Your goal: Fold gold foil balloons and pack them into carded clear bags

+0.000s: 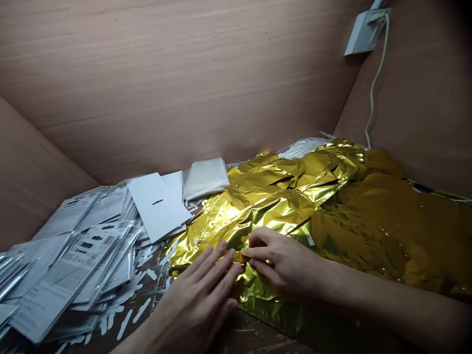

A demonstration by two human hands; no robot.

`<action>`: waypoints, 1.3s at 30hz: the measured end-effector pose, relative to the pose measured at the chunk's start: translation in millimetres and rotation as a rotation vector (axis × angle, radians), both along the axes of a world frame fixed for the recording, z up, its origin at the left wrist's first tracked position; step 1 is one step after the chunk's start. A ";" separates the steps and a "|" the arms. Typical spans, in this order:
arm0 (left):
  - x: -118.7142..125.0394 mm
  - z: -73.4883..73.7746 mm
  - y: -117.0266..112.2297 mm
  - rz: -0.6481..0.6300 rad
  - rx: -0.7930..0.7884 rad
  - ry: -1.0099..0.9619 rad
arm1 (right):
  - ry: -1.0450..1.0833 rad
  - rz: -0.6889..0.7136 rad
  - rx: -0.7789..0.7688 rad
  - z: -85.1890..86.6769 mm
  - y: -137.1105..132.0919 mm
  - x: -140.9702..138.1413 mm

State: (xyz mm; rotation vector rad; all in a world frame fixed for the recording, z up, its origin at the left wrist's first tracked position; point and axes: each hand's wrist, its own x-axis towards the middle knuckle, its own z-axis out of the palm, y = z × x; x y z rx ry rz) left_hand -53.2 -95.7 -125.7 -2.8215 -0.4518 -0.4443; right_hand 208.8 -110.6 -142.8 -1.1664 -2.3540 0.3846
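Shiny gold foil sheets [273,206], which look like flat foil balloons, lie in a wide overlapping heap across the middle and right. On the heap's near left edge rests my left hand [206,290], palm down with its fingers stretched out. Just to its right, my right hand [276,260] is closed in a pinch on the gold foil, thumb and fingertips together. The fingertips of both hands are close to each other. Whatever small part of the foil sits inside the pinch is mostly hidden.
Packaged cards in clear sleeves [73,275] pile up at the left. White cards with a hang slot [158,206] and a stack of clear bags [206,178] stand behind. Small white strips [125,322] lie scattered. A cable [374,88] hangs from a wall socket [367,32].
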 end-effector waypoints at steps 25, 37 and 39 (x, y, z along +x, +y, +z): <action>-18.6 -8.7 17.9 -0.160 -0.210 -0.140 | -0.095 -0.028 0.154 -6.5 -4.1 -0.8; -26.1 -18.8 6.5 -0.203 -0.007 -0.330 | -0.165 0.066 0.626 5.3 -14.2 -23.3; -26.7 -17.9 3.9 -0.236 0.005 -0.345 | -0.196 0.085 0.733 6.6 -14.0 -34.8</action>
